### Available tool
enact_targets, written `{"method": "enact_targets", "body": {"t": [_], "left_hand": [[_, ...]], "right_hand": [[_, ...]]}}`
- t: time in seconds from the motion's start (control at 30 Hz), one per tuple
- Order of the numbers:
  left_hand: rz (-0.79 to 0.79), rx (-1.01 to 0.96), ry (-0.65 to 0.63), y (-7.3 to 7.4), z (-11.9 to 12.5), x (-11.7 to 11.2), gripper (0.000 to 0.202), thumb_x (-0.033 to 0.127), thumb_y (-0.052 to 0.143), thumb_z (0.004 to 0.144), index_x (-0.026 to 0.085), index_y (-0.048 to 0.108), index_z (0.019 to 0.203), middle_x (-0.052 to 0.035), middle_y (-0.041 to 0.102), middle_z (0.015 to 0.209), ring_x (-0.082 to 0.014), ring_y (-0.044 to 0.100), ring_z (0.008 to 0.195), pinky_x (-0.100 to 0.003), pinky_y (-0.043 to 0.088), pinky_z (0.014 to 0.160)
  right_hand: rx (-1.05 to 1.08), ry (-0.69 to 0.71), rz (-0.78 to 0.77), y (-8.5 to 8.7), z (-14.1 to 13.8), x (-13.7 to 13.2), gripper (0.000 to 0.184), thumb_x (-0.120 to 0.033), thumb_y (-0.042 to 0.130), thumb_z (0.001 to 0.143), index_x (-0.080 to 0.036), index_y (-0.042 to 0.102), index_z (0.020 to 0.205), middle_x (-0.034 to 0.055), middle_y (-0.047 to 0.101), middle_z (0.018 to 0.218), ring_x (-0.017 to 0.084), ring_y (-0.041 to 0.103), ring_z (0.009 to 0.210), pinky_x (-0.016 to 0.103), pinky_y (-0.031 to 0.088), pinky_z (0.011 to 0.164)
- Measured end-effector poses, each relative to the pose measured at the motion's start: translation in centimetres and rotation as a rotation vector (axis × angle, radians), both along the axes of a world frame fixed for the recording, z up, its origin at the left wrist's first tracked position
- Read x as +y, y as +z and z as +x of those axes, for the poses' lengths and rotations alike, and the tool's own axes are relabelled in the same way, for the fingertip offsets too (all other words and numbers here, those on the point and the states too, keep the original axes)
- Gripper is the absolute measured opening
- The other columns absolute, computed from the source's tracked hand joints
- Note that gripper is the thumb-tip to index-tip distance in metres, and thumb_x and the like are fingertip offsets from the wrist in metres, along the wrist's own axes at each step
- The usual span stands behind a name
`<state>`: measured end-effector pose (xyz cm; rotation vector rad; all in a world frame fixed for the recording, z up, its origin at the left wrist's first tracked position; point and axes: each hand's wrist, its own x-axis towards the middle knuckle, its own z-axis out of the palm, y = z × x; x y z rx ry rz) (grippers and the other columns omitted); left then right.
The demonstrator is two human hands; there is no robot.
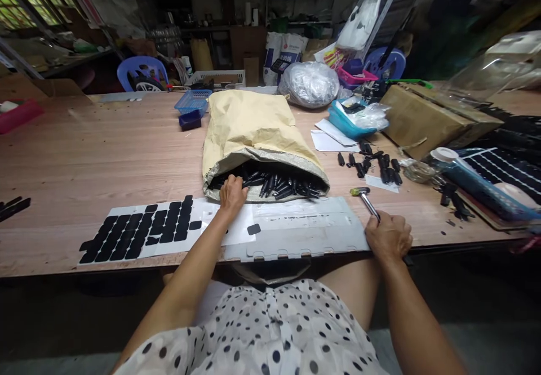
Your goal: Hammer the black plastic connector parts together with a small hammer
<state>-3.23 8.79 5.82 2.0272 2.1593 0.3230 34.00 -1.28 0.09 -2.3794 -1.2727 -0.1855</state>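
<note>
A large yellow woven sack [253, 116] lies on the table with its mouth toward me. Black pen-like plastic pieces [281, 185] fill the opening. At the left of the mouth is my left hand [232, 196], its fingers curled among the pieces; their tips are partly hidden, and I cannot make out what they grip. My right hand [389, 235] is closed around the handle of a small hammer [367, 199] with a yellow-and-black head and a metal shaft. Between the hands, a grey flat board [304, 234] lies along the table edge.
A white sheet of black stickers [146, 228] lies left of the board. Loose black pieces [384, 166] are scattered at right, near a cardboard box [422, 119] and a blue basket [346, 121]. Behind the sack sit a blue tray [191, 103] and a stuffed clear plastic bag [310, 82].
</note>
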Motion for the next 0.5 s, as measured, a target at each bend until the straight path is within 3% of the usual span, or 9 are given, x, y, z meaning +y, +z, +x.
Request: {"method": "enact_targets", "body": {"t": [0.13, 0.3, 0.4, 0.5], "left_hand": [[0.023, -0.152, -0.137, -1.2, -0.3, -3.6, 0.011, 0.027, 0.066, 0.092, 0.022, 0.070, 0.100, -0.0073, 0.072, 0.102, -0.0271, 0.065, 0.103, -0.037, 0.052, 0.091], [-0.001, -0.342, -0.313, -2.8, 1.8, -6.7, 0.005, 0.026, 0.073, 0.086, 0.023, 0.071, 0.089, -0.0032, 0.072, 0.091, -0.0246, 0.064, 0.094, -0.038, 0.051, 0.089], [0.004, -0.402, -0.355, -3.6, 2.6, -7.0, 0.005, 0.023, 0.075, 0.084, 0.024, 0.073, 0.089, -0.0028, 0.070, 0.091, -0.0245, 0.063, 0.096, -0.038, 0.050, 0.088], [-0.005, -0.449, -0.358, -4.2, 2.6, -6.8, 0.014, 0.021, 0.078, 0.081, 0.024, 0.075, 0.094, -0.0025, 0.069, 0.093, -0.0247, 0.062, 0.099, -0.038, 0.049, 0.090]], "right_hand": [[-0.006, -0.031, -0.006, -0.4, 0.4, 0.3, 0.042, -0.029, 0.043, 0.091, -0.014, 0.074, 0.113, 0.0221, 0.062, 0.104, 0.037, 0.056, 0.101, 0.050, 0.045, 0.082], [0.083, -0.036, -0.006, 0.2, 0.8, 0.5, 0.037, -0.028, 0.047, 0.086, -0.014, 0.074, 0.106, 0.0172, 0.061, 0.098, 0.034, 0.055, 0.100, 0.048, 0.045, 0.085], [0.227, -0.025, 0.137, 1.3, 0.1, -0.2, 0.029, -0.032, 0.049, 0.085, -0.017, 0.071, 0.097, 0.0128, 0.060, 0.094, 0.030, 0.055, 0.096, 0.046, 0.046, 0.086], [0.558, 0.043, 0.344, 2.7, -2.5, -2.1, 0.027, -0.043, 0.055, 0.086, -0.021, 0.065, 0.096, 0.0046, 0.059, 0.088, 0.021, 0.056, 0.082, 0.037, 0.049, 0.075]]}}
